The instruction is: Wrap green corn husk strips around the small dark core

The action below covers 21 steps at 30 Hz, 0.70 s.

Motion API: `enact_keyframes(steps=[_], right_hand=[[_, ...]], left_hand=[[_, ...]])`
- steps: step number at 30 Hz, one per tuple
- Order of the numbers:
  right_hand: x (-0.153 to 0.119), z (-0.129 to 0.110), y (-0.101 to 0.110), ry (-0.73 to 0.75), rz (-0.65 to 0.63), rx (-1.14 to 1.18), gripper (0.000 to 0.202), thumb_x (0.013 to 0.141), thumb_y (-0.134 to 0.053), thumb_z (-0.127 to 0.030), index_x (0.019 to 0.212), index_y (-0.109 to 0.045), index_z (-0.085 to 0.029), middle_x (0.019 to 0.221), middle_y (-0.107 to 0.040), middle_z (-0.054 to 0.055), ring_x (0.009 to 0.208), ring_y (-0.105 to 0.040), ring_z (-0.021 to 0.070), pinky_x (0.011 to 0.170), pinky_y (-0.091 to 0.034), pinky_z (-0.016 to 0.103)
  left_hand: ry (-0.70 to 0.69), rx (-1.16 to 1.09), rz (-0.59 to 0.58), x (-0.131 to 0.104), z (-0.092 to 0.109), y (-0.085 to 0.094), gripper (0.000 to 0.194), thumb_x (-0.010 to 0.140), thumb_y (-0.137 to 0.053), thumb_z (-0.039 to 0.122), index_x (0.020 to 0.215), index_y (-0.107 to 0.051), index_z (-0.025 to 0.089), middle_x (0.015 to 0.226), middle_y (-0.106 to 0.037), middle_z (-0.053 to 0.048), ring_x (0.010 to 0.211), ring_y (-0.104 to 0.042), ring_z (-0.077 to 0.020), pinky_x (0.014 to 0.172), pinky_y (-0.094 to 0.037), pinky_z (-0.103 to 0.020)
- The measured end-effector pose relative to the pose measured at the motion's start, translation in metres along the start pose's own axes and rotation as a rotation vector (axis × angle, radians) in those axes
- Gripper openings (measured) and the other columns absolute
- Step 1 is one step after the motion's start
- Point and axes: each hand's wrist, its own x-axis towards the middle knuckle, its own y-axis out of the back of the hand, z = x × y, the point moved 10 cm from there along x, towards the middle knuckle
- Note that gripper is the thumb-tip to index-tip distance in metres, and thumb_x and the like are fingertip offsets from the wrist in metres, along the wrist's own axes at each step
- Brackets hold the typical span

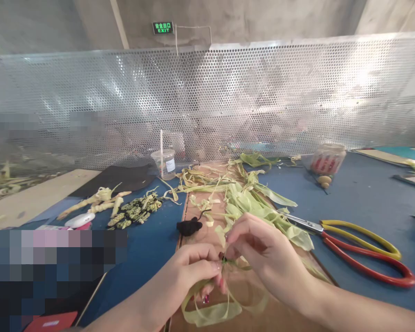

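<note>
Pale green strips of corn husk (212, 313) hang in loops below my two hands, meeting at a small dark knot-like spot between my fingertips. My left hand (197, 267) is closed, pinching the strips between thumb and fingers. Close beside it, my right hand (263, 249) is also closed, its fingertips pinched on a thin strand of husk just above that spot. Part of what they grip is hidden by the fingers. A small black mouse-shaped piece (190, 226) lies beyond my left hand on the brown board (190, 212). Loose husks (244, 200) lie just beyond my right hand.
Scissors with red and yellow handles (363, 251) lie at right on the blue table (359, 198). A plastic cup with a straw (168, 166) and a jar (328, 159) stand toward the perforated metal screen (228, 101). Braided husk pieces (136, 210) lie at left.
</note>
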Motion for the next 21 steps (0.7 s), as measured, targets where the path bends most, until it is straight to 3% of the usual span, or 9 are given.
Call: enact_keyframes(steps=[12,16,21], right_hand=[[0.001,0.008,0.003,-0.108,0.052,0.077,0.011,0.083,-0.047,-0.011,0.078,-0.051,-0.020,0.071,-0.054,-0.002,0.066,-0.060,0.0114,0.062,-0.047,0.024],[0.002,0.001,-0.001,-0.078,-0.023,0.054,0.008,0.085,-0.047,-0.015,0.085,-0.053,-0.021,0.079,-0.056,-0.001,0.072,-0.058,0.0110,0.066,-0.047,0.024],[-0.001,-0.004,-0.019,-0.118,-0.226,0.142,0.017,0.084,-0.047,-0.012,0.098,-0.053,-0.020,0.091,-0.059,0.002,0.079,-0.059,0.0115,0.070,-0.049,0.025]], left_hand=[[0.005,0.064,-0.055,-0.003,0.005,-0.006,0.019,0.082,-0.049,0.023,0.067,-0.058,0.015,0.069,-0.059,-0.001,0.067,-0.051,-0.0130,0.066,-0.037,-0.025],[-0.086,0.159,0.007,-0.004,0.012,-0.003,0.021,0.083,-0.049,0.026,0.067,-0.059,0.015,0.068,-0.059,-0.001,0.070,-0.054,-0.0150,0.073,-0.038,-0.028],[-0.152,0.216,0.050,-0.005,0.020,0.000,0.023,0.085,-0.048,0.032,0.071,-0.059,0.016,0.071,-0.057,0.000,0.074,-0.053,-0.0158,0.074,-0.038,-0.028]])
